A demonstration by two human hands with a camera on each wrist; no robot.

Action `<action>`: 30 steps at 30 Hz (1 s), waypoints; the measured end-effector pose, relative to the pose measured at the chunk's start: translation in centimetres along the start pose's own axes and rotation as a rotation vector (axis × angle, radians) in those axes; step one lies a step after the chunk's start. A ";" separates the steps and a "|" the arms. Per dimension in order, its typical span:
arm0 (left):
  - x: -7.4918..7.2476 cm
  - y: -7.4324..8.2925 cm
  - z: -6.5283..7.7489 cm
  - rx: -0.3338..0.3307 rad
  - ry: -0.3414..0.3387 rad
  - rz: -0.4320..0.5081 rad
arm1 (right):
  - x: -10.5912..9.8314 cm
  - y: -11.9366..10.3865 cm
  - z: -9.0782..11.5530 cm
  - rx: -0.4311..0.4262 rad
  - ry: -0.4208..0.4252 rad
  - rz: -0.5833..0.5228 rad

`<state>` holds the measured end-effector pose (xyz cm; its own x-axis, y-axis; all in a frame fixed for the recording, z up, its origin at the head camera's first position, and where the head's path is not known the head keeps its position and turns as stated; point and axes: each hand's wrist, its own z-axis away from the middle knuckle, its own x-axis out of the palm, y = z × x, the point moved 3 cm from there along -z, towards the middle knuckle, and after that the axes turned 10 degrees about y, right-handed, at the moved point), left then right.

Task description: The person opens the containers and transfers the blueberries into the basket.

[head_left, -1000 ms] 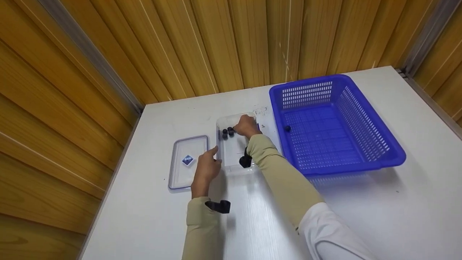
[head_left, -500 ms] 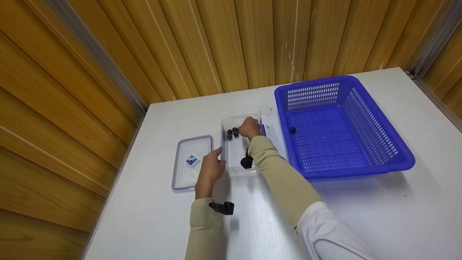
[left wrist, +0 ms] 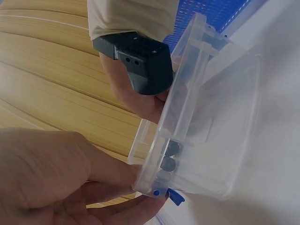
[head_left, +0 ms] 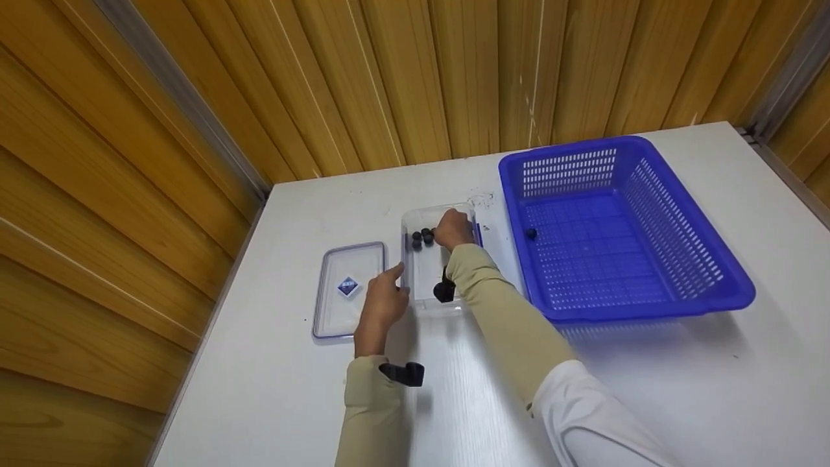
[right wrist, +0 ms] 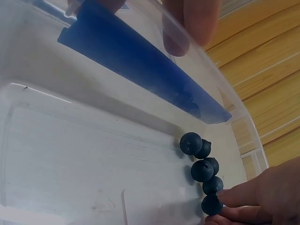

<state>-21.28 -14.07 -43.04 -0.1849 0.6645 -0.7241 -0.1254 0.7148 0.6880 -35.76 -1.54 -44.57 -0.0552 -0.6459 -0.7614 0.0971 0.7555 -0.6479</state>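
A clear plastic box [head_left: 431,275] with blue side latches stands on the table. My left hand [head_left: 384,298] holds its left wall, thumb at the rim and fingers by the latch [left wrist: 176,197] in the left wrist view. Inside the box my right hand [head_left: 454,229] reaches down at the far end. In the right wrist view, several small dark balls [right wrist: 202,170] lie clustered along the end wall. Thumb and finger of the right hand pinch the outermost ball [right wrist: 212,205], which touches its neighbour.
Right of the box stands a blue perforated basket [head_left: 655,305] with one dark ball [head_left: 531,233] inside. The clear lid [head_left: 331,318], bearing a blue-and-white diamond label [head_left: 348,287], lies to the left. A wood-patterned wall [head_left: 389,84] rises behind the white table [head_left: 259,389].
The whole head view has shifted slightly, so things appear a little farther right. Both hands stay at the box, and the balls in it keep nearly the same arrangement.
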 end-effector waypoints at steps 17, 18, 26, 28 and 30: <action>-0.1 0.0 -0.1 0.023 -0.017 -0.002 | -0.6 -0.4 0.1 -0.032 -0.021 0.016; -0.1 0.0 -0.1 0.027 -0.018 -0.006 | -0.7 -0.4 0.1 -0.035 -0.022 0.017; -0.2 0.1 0.1 0.022 -0.018 -0.007 | -1.7 -0.8 -0.1 -0.073 -0.065 0.041; -0.2 0.2 0.1 0.019 -0.021 -0.010 | -2.1 -0.9 -0.2 -0.078 -0.080 0.044; -0.3 0.3 0.0 0.026 -0.017 -0.018 | -2.4 -1.1 -0.3 -0.080 -0.094 0.058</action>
<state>-21.21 -14.09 -42.62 -0.1666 0.6549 -0.7371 -0.1029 0.7319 0.6736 -36.05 -0.80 -41.99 0.0415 -0.6054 -0.7948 0.0175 0.7958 -0.6052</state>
